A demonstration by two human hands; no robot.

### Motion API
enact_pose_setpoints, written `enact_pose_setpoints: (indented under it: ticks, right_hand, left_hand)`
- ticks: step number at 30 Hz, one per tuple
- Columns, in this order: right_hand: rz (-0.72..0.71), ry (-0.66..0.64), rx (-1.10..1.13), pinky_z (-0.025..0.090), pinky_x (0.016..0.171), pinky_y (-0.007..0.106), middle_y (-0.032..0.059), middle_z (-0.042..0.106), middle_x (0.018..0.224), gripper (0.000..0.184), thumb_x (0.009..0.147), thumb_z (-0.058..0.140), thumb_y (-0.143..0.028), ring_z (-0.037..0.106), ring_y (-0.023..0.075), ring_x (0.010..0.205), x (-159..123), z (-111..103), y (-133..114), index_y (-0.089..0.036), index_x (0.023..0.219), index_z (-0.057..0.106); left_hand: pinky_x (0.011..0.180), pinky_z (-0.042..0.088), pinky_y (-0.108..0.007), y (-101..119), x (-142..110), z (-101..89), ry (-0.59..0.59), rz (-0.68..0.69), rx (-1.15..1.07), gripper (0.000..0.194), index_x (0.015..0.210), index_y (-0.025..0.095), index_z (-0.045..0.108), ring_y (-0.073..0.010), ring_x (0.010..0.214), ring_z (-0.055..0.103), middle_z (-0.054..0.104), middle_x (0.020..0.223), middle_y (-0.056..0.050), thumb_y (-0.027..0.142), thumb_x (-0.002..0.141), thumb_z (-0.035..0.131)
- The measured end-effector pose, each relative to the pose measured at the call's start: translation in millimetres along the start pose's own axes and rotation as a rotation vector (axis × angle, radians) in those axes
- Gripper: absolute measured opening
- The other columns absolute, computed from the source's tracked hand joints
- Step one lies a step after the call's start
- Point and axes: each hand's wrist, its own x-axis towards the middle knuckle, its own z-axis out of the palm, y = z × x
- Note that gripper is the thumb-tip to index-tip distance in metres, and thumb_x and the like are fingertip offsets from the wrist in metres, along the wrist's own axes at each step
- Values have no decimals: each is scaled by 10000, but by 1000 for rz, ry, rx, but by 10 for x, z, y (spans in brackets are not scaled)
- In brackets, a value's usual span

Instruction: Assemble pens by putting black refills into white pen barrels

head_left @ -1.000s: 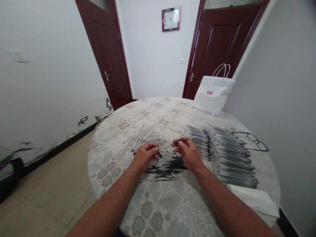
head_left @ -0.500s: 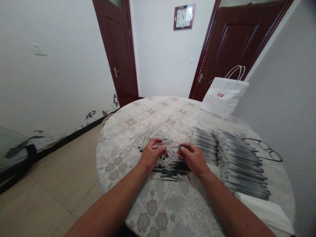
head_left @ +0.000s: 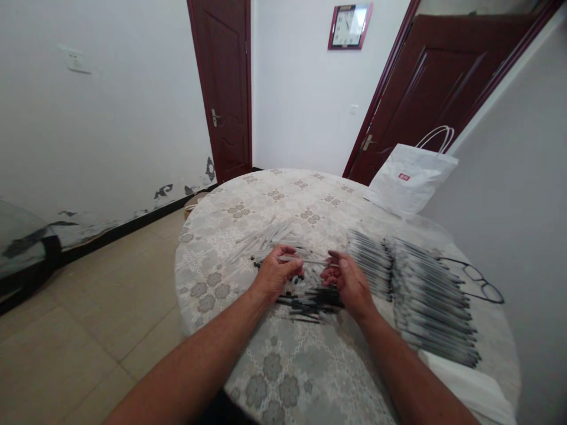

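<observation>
Left fingers (head_left: 294,267) pinching slim, pale tube (head_left: 313,261); right fingers (head_left: 345,265) curled at its end, grip unclear; flower-patterned cloth (head_left: 272,367) beneath.

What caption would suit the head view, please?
Left hand pinching a slender pale tube, right hand at its other end, above a floral tablecloth.

Lit softly and rather coolly, at moderate brightness: palest on the back wall (head_left: 301,88), greyer on the right wall (head_left: 522,200), and darkened in the upper right corner. Marked by white glare on the clock glass (head_left: 349,26) and by thin shine along the right door (head_left: 456,88). Shaded gently on the surface (head_left: 310,366) near the forearms (head_left: 212,348). Blurred slightly at the fingers (head_left: 292,268), dark thin pieces (head_left: 305,303) and packed rows (head_left: 436,301). Distorted widely, with door frames leaning at the sides.
</observation>
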Motion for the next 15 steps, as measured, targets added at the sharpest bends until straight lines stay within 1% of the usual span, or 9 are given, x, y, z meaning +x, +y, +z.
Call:
enact_pose_setpoints:
  ticks: [2,3,5,6,8,10,11,13,15]
  right_hand:
    - [34,-161,-97,579,681,355,85,671,1100,517,956,505,-569,673,192,802,-69,65,14,-235,1349,538]
    - [40,-234,-146,578,701,361,78,680,1071,541,964,498,-561,667,189,788,-101,92,11,-239,1399,503]
    - [31,-303,-199,569,689,354,67,690,1014,564,972,498,-539,657,185,752,-143,120,-7,-248,1453,453]
    - [15,-292,-195,562,662,342,69,685,1030,570,970,502,-533,657,185,750,-149,118,-20,-255,1463,439]
    - [-42,-202,-154,540,606,312,84,658,1126,577,963,506,-533,664,184,766,-133,88,-52,-270,1469,418]
    - [-106,-110,-124,526,587,298,93,623,1199,575,967,486,-536,666,177,773,-99,45,-85,-278,1474,401]
    - [-122,-92,-133,526,593,298,94,615,1216,572,973,475,-535,665,175,781,-87,29,-100,-279,1478,397]
    - [-109,-121,-196,531,615,306,89,619,1222,580,979,467,-533,662,176,796,-84,26,-119,-281,1496,391]
    - [-57,-237,-307,536,653,319,67,662,1127,595,979,487,-514,653,178,772,-112,58,-119,-278,1516,388]
  left_hand:
    - [710,548,-312,-17,-15,26,-40,-13,-5,510,1014,182,583,-141,682,670,671,834,-4,300,627,894]
    - [709,543,-308,-22,-22,38,-62,-23,-7,512,1020,181,585,-145,694,673,674,842,-9,299,629,895]
    - [719,540,-310,-24,-30,53,-96,-43,-17,514,1025,177,589,-157,729,682,677,854,-19,292,630,896]
    - [726,541,-315,-20,-31,56,-101,-51,-26,515,1025,177,589,-160,736,683,675,854,-18,285,628,898]
    - [731,545,-327,-3,-26,54,-91,-55,-43,518,1032,184,582,-154,721,675,667,844,-6,266,628,896]
    - [722,547,-331,15,-22,48,-64,-45,-38,520,1046,190,573,-142,691,664,661,838,4,256,639,889]
    - [722,547,-331,22,-23,46,-56,-43,-31,522,1054,191,569,-140,687,663,661,842,5,251,644,886]
    - [731,547,-330,27,-33,48,-66,-48,-16,530,1076,191,564,-144,700,671,667,864,-3,248,655,880]
    - [750,546,-331,22,-49,58,-105,-62,-7,547,1103,188,560,-151,723,681,673,882,-12,246,661,878]
